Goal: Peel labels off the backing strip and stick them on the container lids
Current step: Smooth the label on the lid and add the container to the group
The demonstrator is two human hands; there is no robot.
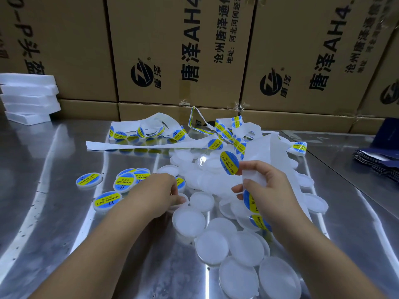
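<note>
A heap of plain white round lids (212, 247) covers the middle of the steel table. My right hand (265, 190) pinches the white backing strip (265, 152), and a blue and yellow label (229, 163) stands half peeled off it beside my thumb. More labels (251, 201) sit on the strip below that hand. My left hand (159, 193) reaches into the heap, its fingers curled on the rim of a plain lid (180, 202). Several labelled lids (124, 181) lie to the left of it.
Used and unused strip with labels (149, 131) lies tangled at the back of the steel table (54, 190). Cardboard boxes (179, 50) wall off the far side. White foam blocks (29, 98) are stacked at the back left, dark blue folded cartons (380, 162) at the right.
</note>
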